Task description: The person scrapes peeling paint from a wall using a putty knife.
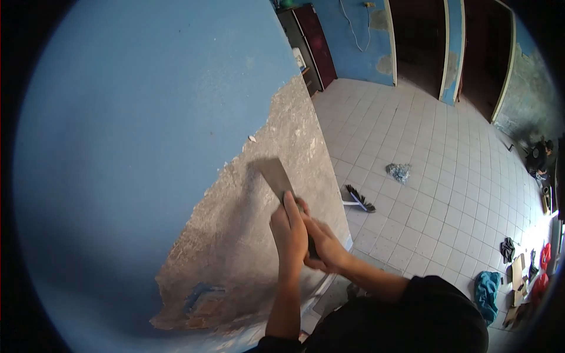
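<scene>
Both my hands are closed around one scraper (pixel 274 176), its flat metal blade pointing up and left against the wall. My left hand (pixel 288 232) wraps the upper handle, with a finger laid along it toward the blade. Lower down and to the right, my right hand (pixel 325 244) grips the dark handle. Bare grey plaster (pixel 247 217) lies around the blade, bordered by blue paint (pixel 135 147) with a ragged, flaking edge. A small loose paint flake (pixel 252 139) clings at that edge. Whether the blade touches the plaster I cannot tell.
A broom head (pixel 360 199) lies on the tiled floor (pixel 412 235) beside the wall's end. Beyond it is a small heap of debris (pixel 398 172). Teal cloth (pixel 487 296) and cardboard (pixel 518 279) lie at right. A person (pixel 538 157) is at the far right; a fridge (pixel 315 44) stands behind.
</scene>
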Motion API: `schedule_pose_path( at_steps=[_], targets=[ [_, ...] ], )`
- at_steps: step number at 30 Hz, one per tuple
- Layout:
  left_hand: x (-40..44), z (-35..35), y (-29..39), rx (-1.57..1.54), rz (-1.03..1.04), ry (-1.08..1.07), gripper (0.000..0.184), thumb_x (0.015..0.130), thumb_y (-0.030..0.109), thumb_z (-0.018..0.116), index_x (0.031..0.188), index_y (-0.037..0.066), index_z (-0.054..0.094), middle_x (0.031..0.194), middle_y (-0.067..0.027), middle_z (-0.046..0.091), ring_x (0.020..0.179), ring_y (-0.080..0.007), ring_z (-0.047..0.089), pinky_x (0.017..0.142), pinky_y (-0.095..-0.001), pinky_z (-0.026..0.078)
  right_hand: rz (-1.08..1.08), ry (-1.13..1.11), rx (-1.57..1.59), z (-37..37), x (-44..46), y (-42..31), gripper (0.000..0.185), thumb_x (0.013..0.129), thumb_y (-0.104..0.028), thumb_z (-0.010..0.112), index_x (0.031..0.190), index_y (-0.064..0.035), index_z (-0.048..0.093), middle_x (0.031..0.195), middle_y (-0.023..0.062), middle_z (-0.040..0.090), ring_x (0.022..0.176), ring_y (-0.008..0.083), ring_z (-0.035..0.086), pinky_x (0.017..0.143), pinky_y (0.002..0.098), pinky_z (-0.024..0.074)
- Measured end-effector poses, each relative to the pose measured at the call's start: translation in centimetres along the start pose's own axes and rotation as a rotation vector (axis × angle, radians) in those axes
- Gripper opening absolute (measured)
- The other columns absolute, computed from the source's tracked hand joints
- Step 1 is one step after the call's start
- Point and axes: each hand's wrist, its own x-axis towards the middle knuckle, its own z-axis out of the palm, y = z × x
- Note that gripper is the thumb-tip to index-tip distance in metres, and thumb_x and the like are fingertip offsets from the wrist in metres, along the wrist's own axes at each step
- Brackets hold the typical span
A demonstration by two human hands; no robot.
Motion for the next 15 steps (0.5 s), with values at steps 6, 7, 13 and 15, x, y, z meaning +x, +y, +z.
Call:
schedule_pose_path(
  at_steps=[6, 7, 13, 15],
  targets=[
    [3.8, -1.0, 2.0, 0.043, -0.046, -0.026, 0.049, 0.094, 0.034, 0.032, 0.068, -0.001, 0.054, 0.054, -0.0074, 0.050, 0.051, -0.0139, 0.050, 0.050, -0.0276, 0.039, 0.003, -0.138, 0.172, 0.6, 3.4, -1.1, 0.036, 0.095, -0.039, 0.031, 0.091, -0.0068, 0.046, 0.053, 0.0013, 0.044, 0.026, 0.0070, 0.031, 0.022, 0.0199, 0.0226],
    [3.8, -0.5, 1.8, -0.003, -0.016, -0.018, 0.050, 0.094, 0.035, 0.032, 0.068, -0.001, 0.055, 0.054, -0.0070, 0.050, 0.052, -0.0132, 0.050, 0.050, -0.0276, 0.040, -0.013, -0.135, 0.164, 0.3, 3.5, -1.3, 0.037, 0.094, -0.040, 0.031, 0.088, -0.0071, 0.045, 0.052, 0.0018, 0.044, 0.026, 0.0074, 0.031, 0.022, 0.0200, 0.0225],
    [-1.5, -0.3, 0.5, -0.258, -0.120, -0.093, 0.042, 0.094, 0.032, 0.034, 0.079, -0.002, 0.054, 0.061, -0.0049, 0.051, 0.058, -0.0114, 0.051, 0.055, -0.0261, 0.041, 0.027, -0.015, 0.079, -0.5, -0.5, 0.9, 0.036, 0.093, -0.040, 0.037, 0.086, -0.0063, 0.045, 0.053, 0.0031, 0.045, 0.026, 0.0082, 0.031, 0.022, 0.0209, 0.0206],
    [-3.0, -1.1, -0.7, -0.339, -0.178, -0.140, 0.039, 0.094, 0.031, 0.035, 0.084, -0.002, 0.053, 0.064, -0.0045, 0.052, 0.061, -0.0113, 0.051, 0.057, -0.0254, 0.041, 0.124, -0.026, 0.032, -1.0, -1.1, 1.5, 0.036, 0.093, -0.039, 0.038, 0.086, -0.0046, 0.046, 0.053, 0.0030, 0.046, 0.030, 0.0081, 0.036, 0.025, 0.0211, 0.0249]
  ],
)
